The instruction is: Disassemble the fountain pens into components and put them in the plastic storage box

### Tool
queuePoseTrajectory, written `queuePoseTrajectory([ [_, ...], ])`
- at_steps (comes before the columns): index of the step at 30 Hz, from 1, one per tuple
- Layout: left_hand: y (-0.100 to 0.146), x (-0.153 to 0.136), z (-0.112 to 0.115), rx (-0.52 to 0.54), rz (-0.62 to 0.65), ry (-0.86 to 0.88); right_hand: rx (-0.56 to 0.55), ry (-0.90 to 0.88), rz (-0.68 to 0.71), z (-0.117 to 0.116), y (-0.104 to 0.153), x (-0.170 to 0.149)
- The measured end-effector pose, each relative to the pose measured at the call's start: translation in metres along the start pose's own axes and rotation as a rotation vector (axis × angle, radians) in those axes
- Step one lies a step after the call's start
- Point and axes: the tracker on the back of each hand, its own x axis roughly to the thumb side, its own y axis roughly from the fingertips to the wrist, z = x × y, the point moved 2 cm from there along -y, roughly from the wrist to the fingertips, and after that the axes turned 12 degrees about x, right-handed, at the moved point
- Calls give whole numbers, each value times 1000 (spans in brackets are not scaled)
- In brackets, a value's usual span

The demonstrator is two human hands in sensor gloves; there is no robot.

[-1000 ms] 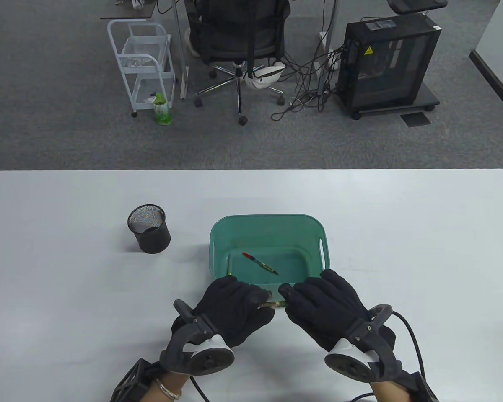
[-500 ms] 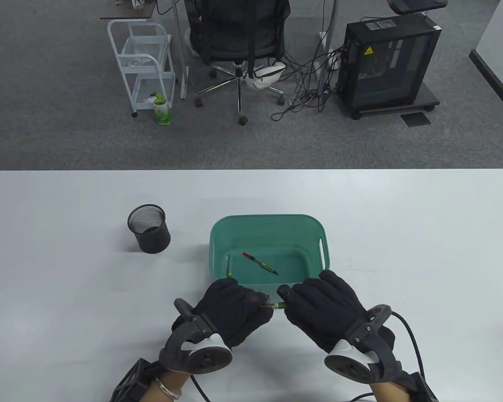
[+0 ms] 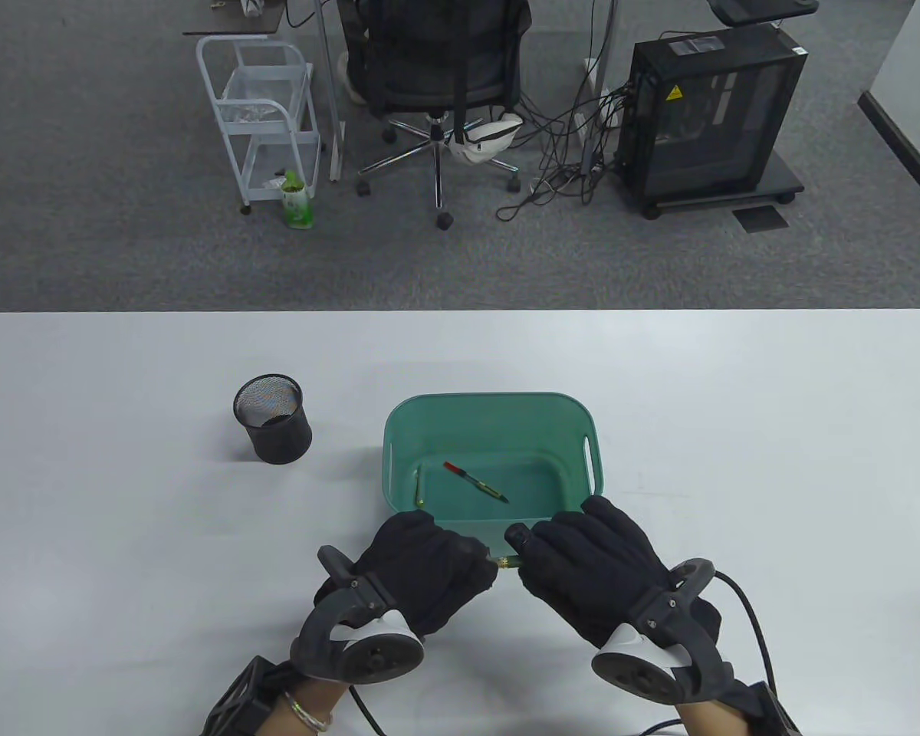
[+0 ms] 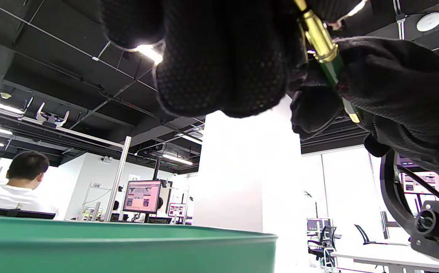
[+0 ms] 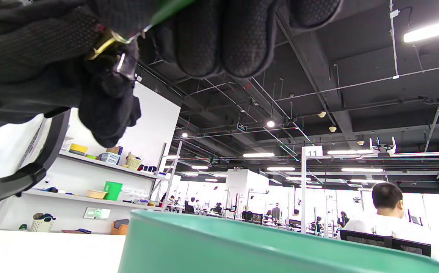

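On the white table (image 3: pixel 123 460), both hands grip a green pen (image 3: pixel 508 562).

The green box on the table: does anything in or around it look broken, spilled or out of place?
Nothing stands out. The green box sits flat and holds a thin red-tipped pen part; both hands hold a green pen just in front of it.

Table view: high, looking down and forward over table (image 3: pixel 123 460) to office floor. 2 wrist views: low, near tabletop, tilted up toward ceiling, very close under gloved fingers. All 3 share green box (image 3: pixel 399 429) (image 4: pixel 128 246) (image 5: pixel 242 242).
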Motion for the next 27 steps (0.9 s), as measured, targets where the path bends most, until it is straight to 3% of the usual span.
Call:
queuePoseTrajectory([
  [27,1,3,0,2,14,-24,3,0,-4,0,-1,-2],
])
